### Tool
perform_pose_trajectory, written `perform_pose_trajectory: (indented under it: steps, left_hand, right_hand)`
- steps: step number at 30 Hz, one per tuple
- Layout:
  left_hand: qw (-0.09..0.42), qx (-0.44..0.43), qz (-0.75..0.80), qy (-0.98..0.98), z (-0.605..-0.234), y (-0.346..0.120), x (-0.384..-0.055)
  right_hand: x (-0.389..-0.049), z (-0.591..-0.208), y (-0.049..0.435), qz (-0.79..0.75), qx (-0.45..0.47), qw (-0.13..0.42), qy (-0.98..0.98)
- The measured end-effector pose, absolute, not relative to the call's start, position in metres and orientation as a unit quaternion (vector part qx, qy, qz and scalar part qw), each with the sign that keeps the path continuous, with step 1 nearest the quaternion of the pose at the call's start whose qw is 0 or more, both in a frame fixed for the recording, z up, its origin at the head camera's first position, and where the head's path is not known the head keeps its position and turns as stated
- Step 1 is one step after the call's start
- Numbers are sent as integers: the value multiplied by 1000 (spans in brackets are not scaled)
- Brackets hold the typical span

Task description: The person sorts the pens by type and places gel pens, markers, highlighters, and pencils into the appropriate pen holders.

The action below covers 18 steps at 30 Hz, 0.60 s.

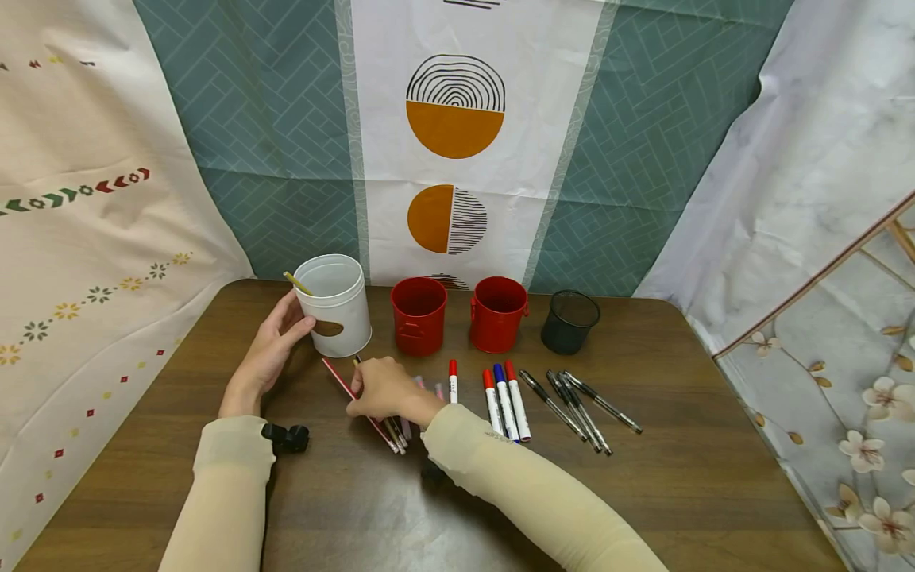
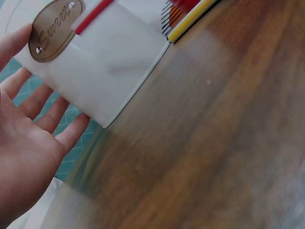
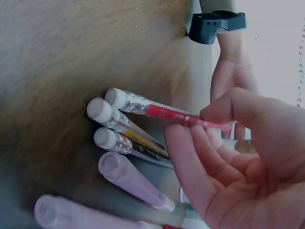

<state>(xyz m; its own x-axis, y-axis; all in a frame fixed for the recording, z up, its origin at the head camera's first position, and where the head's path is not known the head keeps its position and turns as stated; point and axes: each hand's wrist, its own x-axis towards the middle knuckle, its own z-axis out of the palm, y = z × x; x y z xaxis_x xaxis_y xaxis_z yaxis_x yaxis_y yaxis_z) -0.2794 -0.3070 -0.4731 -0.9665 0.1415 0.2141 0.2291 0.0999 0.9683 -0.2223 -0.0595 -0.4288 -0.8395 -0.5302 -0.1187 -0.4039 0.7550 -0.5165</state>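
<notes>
At the left, my left hand (image 1: 268, 349) holds the side of a white metal can (image 1: 349, 327), thumb near its brown oval label (image 2: 53, 32). A yellow pencil (image 1: 295, 282) leans inside the can, its end above the rim. My right hand (image 1: 389, 389) pinches a red pencil (image 3: 167, 113) between thumb and fingers; its eraser end points toward the near side. Beside it, a yellow pencil (image 3: 135, 136) and a black pencil (image 3: 143, 151) lie on the table, partly hidden by the hand in the head view. Pale pink translucent pens (image 3: 136, 181) lie next to them.
Two red buckets (image 1: 418, 338) (image 1: 495, 330) and a black mesh cup (image 1: 567, 332) stand along the back. Red-capped and blue-capped white markers (image 1: 506, 407) lie before them, with several black pens (image 1: 581, 409) to the right. Fabric hangs behind the table (image 1: 343, 508).
</notes>
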Motion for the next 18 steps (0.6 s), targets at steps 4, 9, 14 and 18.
perform_pose_trajectory:
  steps: [4, 9, 14, 18]
  left_hand:
    - [36, -123, -658, -742, -474, -306, -280]
    - [39, -122, -660, -741, -476, -307, -281]
    - [38, -121, -660, -741, -476, -307, -281]
    - [39, -123, -657, -743, -475, -307, -282]
  right_hand:
    - [-224, -430, -52, -313, -253, 163, 901]
    - [-225, -428, -46, -410, -240, 195, 858]
    - [-228, -426, -41, -476, -234, 199, 824]
    - [-231, -426, -38, -518, -241, 185, 800]
